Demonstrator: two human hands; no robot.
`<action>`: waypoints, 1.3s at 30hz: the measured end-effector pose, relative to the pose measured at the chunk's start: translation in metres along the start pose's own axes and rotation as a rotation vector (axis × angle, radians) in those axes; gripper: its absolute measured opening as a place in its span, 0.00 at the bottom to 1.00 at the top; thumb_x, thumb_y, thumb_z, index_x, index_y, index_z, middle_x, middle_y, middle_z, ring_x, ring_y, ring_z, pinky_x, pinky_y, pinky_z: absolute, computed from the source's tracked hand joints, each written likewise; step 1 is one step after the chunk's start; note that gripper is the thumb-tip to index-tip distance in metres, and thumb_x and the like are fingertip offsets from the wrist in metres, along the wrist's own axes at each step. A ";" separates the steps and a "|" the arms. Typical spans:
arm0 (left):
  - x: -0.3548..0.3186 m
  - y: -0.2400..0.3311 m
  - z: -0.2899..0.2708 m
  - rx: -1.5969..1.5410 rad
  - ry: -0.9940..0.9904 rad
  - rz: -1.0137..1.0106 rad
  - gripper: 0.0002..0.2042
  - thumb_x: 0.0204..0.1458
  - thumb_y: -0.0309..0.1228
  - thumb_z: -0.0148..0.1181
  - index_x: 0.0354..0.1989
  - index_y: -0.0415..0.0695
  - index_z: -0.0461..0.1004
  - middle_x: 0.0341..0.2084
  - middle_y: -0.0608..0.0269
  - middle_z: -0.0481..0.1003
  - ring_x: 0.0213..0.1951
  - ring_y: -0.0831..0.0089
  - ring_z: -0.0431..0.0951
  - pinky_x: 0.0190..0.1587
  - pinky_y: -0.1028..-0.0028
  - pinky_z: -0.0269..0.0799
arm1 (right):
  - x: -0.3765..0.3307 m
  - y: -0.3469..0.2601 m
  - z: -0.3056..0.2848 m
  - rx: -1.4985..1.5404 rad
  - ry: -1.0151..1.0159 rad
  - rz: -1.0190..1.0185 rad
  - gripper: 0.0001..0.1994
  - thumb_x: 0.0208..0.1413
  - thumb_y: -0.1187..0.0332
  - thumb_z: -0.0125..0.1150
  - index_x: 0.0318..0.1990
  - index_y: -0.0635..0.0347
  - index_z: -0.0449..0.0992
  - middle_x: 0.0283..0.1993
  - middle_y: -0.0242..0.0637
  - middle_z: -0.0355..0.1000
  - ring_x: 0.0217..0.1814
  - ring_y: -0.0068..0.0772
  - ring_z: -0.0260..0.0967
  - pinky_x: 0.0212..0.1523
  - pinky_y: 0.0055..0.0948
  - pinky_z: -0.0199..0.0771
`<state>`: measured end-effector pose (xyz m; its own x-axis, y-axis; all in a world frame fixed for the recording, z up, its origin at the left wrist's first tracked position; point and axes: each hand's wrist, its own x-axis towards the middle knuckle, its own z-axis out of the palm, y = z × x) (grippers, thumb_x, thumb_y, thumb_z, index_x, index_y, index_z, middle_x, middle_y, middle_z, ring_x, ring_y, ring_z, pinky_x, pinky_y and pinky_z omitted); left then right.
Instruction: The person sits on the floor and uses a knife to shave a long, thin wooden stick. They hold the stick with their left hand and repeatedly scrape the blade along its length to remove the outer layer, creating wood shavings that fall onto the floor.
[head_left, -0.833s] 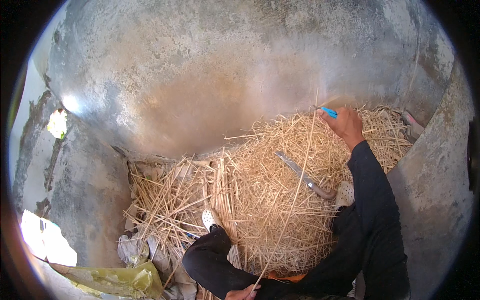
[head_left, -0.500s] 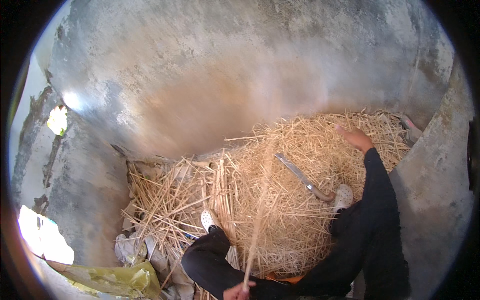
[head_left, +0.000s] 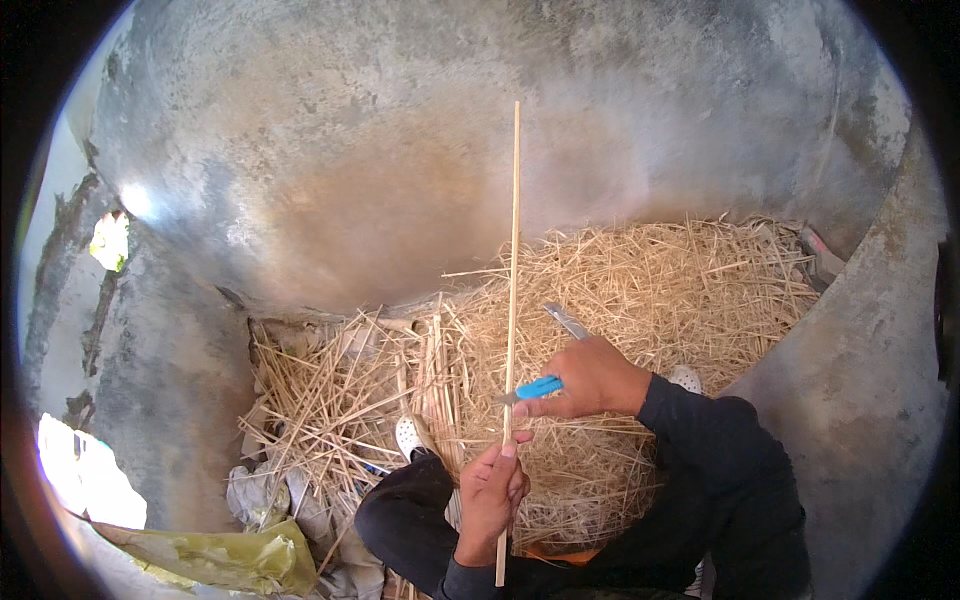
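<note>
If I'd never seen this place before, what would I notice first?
Probably the long pale stick, its upper part against the grey wall and its lower part in the left hand. Next, the blue-handled knife in the right hand, right by the stick. Then the big heap of straw-coloured strips below the wall.

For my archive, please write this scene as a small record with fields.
left hand: grips pale strip near its lower end
right hand: holds blue-handled cutter, blade at the strip
larger blade: lies on shavings, partly hidden by right hand
ground: heaped shavings, longer loose strips at left
feet: white shoes
surroundings: grey wall, yellow sheet at lower left
</note>
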<state>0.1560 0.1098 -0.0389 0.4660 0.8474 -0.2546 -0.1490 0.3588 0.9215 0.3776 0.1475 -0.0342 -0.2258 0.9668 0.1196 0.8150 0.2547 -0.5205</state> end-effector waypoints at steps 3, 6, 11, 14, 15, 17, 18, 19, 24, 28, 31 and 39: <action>-0.005 0.004 0.002 0.093 0.017 0.008 0.16 0.63 0.34 0.46 0.48 0.33 0.70 0.11 0.77 0.54 0.12 0.87 0.51 0.17 0.81 0.48 | -0.003 -0.006 -0.003 -0.117 0.061 -0.024 0.42 0.41 0.22 0.43 0.14 0.59 0.73 0.12 0.43 0.66 0.15 0.45 0.68 0.20 0.39 0.66; -0.004 -0.001 -0.002 0.127 -0.043 0.030 0.16 0.64 0.35 0.46 0.51 0.36 0.70 0.13 0.80 0.56 0.16 0.90 0.52 0.19 0.83 0.46 | -0.004 0.000 -0.001 -0.173 0.170 -0.040 0.39 0.41 0.23 0.47 0.10 0.55 0.70 0.09 0.38 0.62 0.11 0.41 0.64 0.16 0.38 0.61; -0.024 0.010 0.008 0.284 -0.031 -0.005 0.17 0.62 0.35 0.49 0.50 0.33 0.70 0.13 0.80 0.56 0.16 0.90 0.52 0.19 0.83 0.46 | 0.008 0.039 -0.012 -0.174 0.351 0.184 0.40 0.42 0.23 0.45 0.10 0.57 0.71 0.06 0.36 0.59 0.09 0.39 0.62 0.13 0.36 0.60; -0.029 0.010 0.004 0.411 -0.001 0.038 0.16 0.62 0.34 0.50 0.49 0.34 0.72 0.14 0.80 0.57 0.17 0.91 0.53 0.19 0.84 0.46 | 0.010 0.042 -0.012 -0.111 0.409 0.165 0.39 0.44 0.24 0.45 0.11 0.56 0.71 0.07 0.36 0.59 0.09 0.41 0.62 0.14 0.38 0.62; -0.030 0.011 0.003 0.471 0.016 0.063 0.15 0.62 0.34 0.50 0.48 0.34 0.73 0.14 0.80 0.58 0.17 0.91 0.53 0.20 0.84 0.46 | 0.006 0.035 -0.005 -0.096 0.381 0.110 0.39 0.44 0.24 0.46 0.11 0.56 0.71 0.07 0.36 0.59 0.09 0.41 0.62 0.15 0.38 0.63; -0.029 0.018 0.006 0.531 0.073 0.116 0.14 0.61 0.33 0.51 0.48 0.35 0.73 0.15 0.79 0.60 0.19 0.91 0.55 0.20 0.84 0.48 | 0.001 0.012 0.012 -0.060 0.310 -0.007 0.38 0.44 0.25 0.47 0.12 0.55 0.71 0.08 0.37 0.61 0.10 0.41 0.63 0.16 0.38 0.64; -0.030 0.020 0.006 0.564 0.104 0.140 0.14 0.61 0.33 0.51 0.48 0.36 0.73 0.16 0.78 0.61 0.20 0.91 0.56 0.21 0.84 0.49 | 0.001 0.007 0.025 -0.081 0.333 -0.063 0.37 0.44 0.25 0.47 0.13 0.54 0.71 0.09 0.36 0.62 0.11 0.39 0.63 0.16 0.36 0.64; -0.031 0.020 0.003 0.591 0.091 0.154 0.14 0.61 0.33 0.51 0.48 0.36 0.73 0.15 0.77 0.61 0.20 0.90 0.56 0.20 0.83 0.50 | 0.002 0.007 0.025 -0.114 0.339 -0.052 0.38 0.44 0.24 0.43 0.13 0.54 0.72 0.08 0.35 0.61 0.10 0.37 0.63 0.16 0.36 0.63; -0.046 0.017 -0.004 0.696 0.035 0.196 0.13 0.61 0.32 0.51 0.47 0.35 0.73 0.14 0.72 0.62 0.19 0.88 0.58 0.19 0.81 0.54 | 0.022 0.049 -0.001 -0.163 0.418 0.129 0.42 0.46 0.22 0.36 0.14 0.55 0.73 0.08 0.32 0.60 0.09 0.32 0.61 0.13 0.35 0.60; -0.045 0.021 -0.003 0.714 0.030 0.173 0.12 0.60 0.30 0.51 0.47 0.35 0.74 0.14 0.67 0.63 0.19 0.87 0.60 0.20 0.80 0.57 | 0.015 0.039 -0.003 -0.147 0.430 0.121 0.42 0.46 0.22 0.36 0.13 0.54 0.73 0.07 0.31 0.60 0.10 0.32 0.63 0.13 0.34 0.61; -0.050 0.018 -0.008 0.740 0.076 0.217 0.13 0.60 0.30 0.51 0.47 0.35 0.73 0.14 0.65 0.65 0.19 0.87 0.62 0.20 0.80 0.59 | 0.009 0.012 0.010 -0.142 0.393 0.006 0.41 0.44 0.21 0.37 0.14 0.52 0.74 0.08 0.32 0.62 0.11 0.31 0.64 0.14 0.34 0.63; -0.075 0.020 -0.007 0.865 0.069 0.205 0.12 0.59 0.28 0.51 0.47 0.34 0.74 0.13 0.69 0.63 0.20 0.88 0.60 0.21 0.82 0.56 | 0.016 0.040 -0.008 -0.290 0.597 -0.065 0.39 0.43 0.23 0.46 0.09 0.54 0.69 0.05 0.28 0.57 0.07 0.27 0.60 0.11 0.28 0.58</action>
<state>0.1120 0.0563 -0.0038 0.4452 0.8939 -0.0522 0.5002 -0.2000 0.8425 0.4114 0.1729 -0.0463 -0.0131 0.7733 0.6339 0.9390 0.2274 -0.2579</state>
